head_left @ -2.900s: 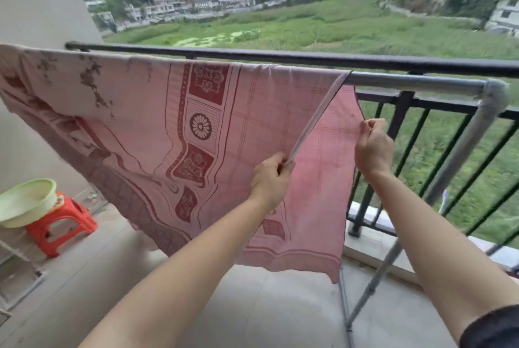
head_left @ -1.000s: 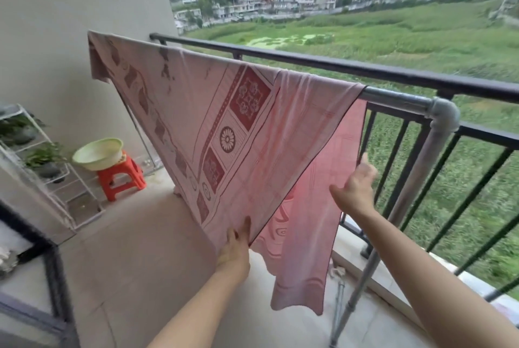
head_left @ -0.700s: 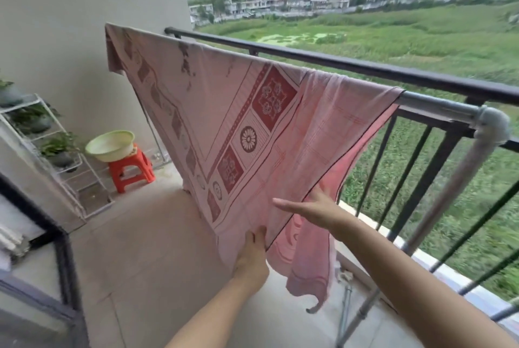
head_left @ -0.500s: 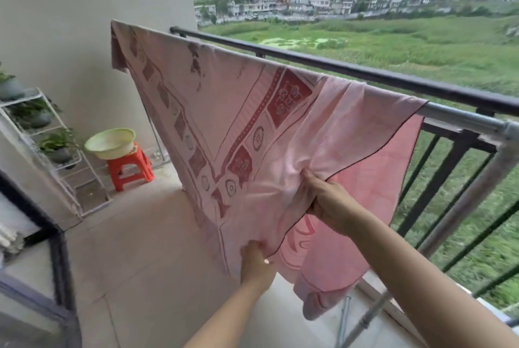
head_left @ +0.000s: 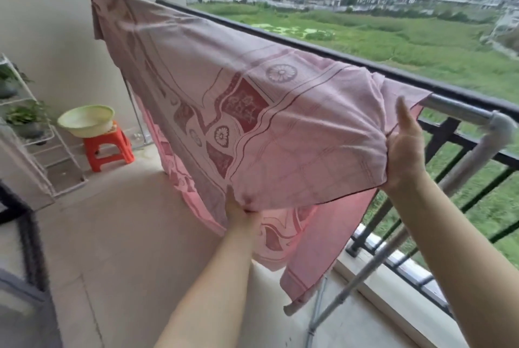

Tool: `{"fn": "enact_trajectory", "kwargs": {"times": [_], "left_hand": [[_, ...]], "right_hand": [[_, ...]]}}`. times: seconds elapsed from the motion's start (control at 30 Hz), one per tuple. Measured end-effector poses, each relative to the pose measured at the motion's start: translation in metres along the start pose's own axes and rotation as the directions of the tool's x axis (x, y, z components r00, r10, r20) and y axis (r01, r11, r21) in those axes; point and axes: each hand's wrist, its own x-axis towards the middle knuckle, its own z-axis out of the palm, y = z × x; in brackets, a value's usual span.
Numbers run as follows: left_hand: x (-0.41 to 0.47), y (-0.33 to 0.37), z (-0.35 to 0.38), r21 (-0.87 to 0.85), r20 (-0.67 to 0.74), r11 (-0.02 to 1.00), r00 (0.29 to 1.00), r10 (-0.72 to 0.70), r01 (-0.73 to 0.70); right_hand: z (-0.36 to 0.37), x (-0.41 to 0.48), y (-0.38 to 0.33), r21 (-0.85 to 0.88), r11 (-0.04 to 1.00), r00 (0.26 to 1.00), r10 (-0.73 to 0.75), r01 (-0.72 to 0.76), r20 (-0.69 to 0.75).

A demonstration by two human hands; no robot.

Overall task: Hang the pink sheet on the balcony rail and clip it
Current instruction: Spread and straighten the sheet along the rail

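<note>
The pink sheet (head_left: 280,128) is draped over the grey rail (head_left: 460,111) across mid-frame. Its lower hem is gripped by the left hand (head_left: 243,217) at centre. The right hand (head_left: 404,156) is set at its right edge, fingers hidden, so its grip cannot be told.

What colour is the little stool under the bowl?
The stool is orange-red, clearest in the head view.

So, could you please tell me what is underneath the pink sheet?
A back layer hangs beneath the pink sheet, and the grey rail emerges at its right end. The rail's covered stretch is hidden.
</note>
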Motion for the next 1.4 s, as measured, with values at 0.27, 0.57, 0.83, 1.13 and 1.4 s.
{"fn": "enact_trajectory", "kwargs": {"times": [0.27, 0.57, 0.83, 1.13, 1.4], "left_hand": [[-0.029, 0.131, -0.016, 0.135, -0.169, 0.95, 0.938, 0.301, -0.281], [-0.049, 0.14, -0.071, 0.402, -0.178, 0.884, 0.926, 0.332, -0.24], [-0.046, 0.072, -0.126, 0.535, -0.382, 0.838, 0.854, 0.354, -0.108], [-0.064, 0.021, -0.073, 0.905, -0.069, 0.401, 0.885, 0.461, -0.139], [-0.075, 0.033, -0.037, 0.971, 0.201, 0.088, 0.956, 0.215, -0.224]], "right_hand": [[-0.054, 0.032, 0.032, -0.548, 0.833, 0.881, -0.196, -0.082, -0.431], [-0.088, 0.054, 0.062, -0.701, 0.692, 0.781, -0.339, -0.171, -0.524], [-0.071, 0.054, 0.101, -0.755, 0.636, 0.803, -0.361, -0.159, -0.474], [-0.068, -0.001, 0.181, -0.721, 0.631, 0.945, 0.062, -0.287, -0.322], [-0.028, 0.012, 0.238, -0.416, 0.702, 0.807, 0.567, -0.578, -0.164]]}}
